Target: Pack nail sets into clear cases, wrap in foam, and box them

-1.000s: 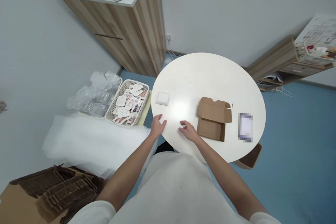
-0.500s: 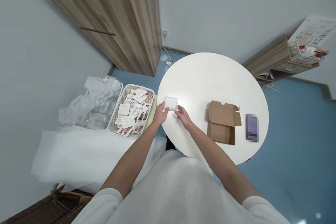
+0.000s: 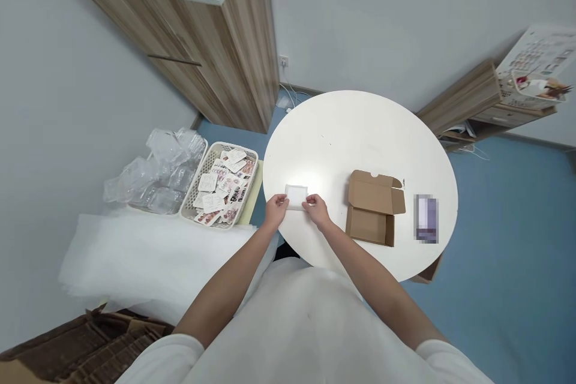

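Between my hands is a small square white case (image 3: pixel 297 197) with a paler rim, near the left edge of the round white table (image 3: pixel 360 126). My left hand (image 3: pixel 276 210) is closed, thumb and fingers pinching the case's left side. On the opposite side, my right hand (image 3: pixel 317 210) pinches the right edge with its fingertips. Whether the case rests on the table or is held just above it, I cannot tell. What lies inside it is too small to make out.
An open cardboard box (image 3: pixel 369 225) and a blurred purple item (image 3: pixel 426 219) are on the table's right. Left of the table, a white basket (image 3: pixel 185 211) holds printed cards, beside clear plastic packs (image 3: pixel 168 174) and white sheeting (image 3: pixel 148 258). A wooden cabinet (image 3: pixel 216 66) stands behind.
The case and both hands have come nearer to my body. My right hand has closed from loosely beside the case to pinching its edge. The view has shifted slightly.
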